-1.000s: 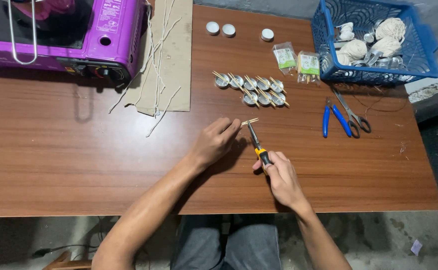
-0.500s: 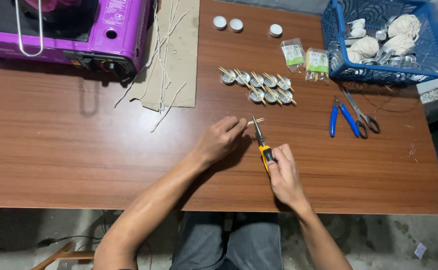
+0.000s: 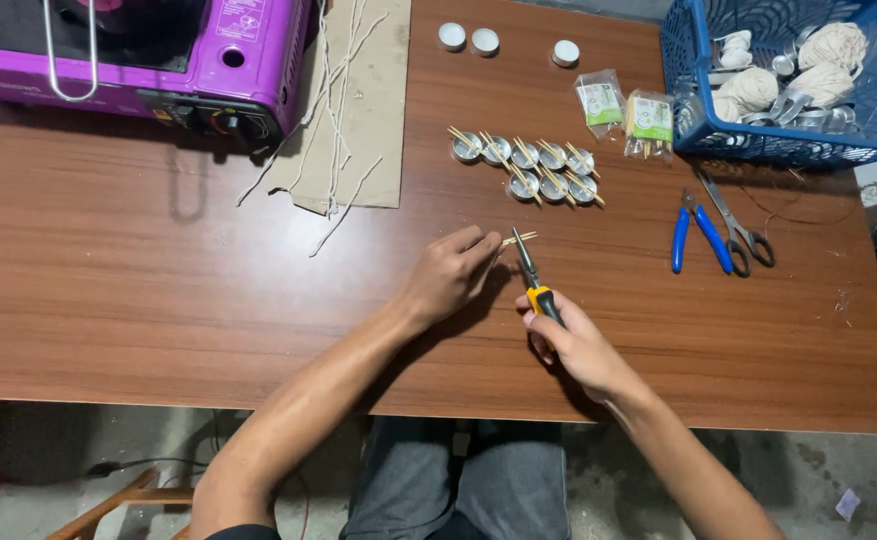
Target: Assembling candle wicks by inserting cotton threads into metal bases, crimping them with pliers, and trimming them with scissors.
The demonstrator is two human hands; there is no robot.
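Note:
My left hand (image 3: pixel 449 272) rests on the wooden table (image 3: pixel 159 300) and pinches a thin wooden stick (image 3: pixel 520 238) between its fingertips. My right hand (image 3: pixel 571 340) grips yellow-and-black handled pliers (image 3: pixel 533 276), whose jaws point at the stick's end. Just beyond, two rows of small metal cups (image 3: pixel 525 170) with sticks laid across them sit on the table.
A purple portable stove (image 3: pixel 149 55) stands at the back left, beside a cardboard sheet (image 3: pixel 359 110) with strings on it. A blue basket (image 3: pixel 789 75) holds twine balls at the back right. Blue-handled pliers (image 3: pixel 694 235), scissors (image 3: pixel 739 225), two small packets (image 3: pixel 624 110) and three white cups (image 3: pixel 484 42) lie nearby.
Both hands keep the same grip on the stick and pliers. The view has shifted slightly, and the plier jaws sit a little closer to the stick.

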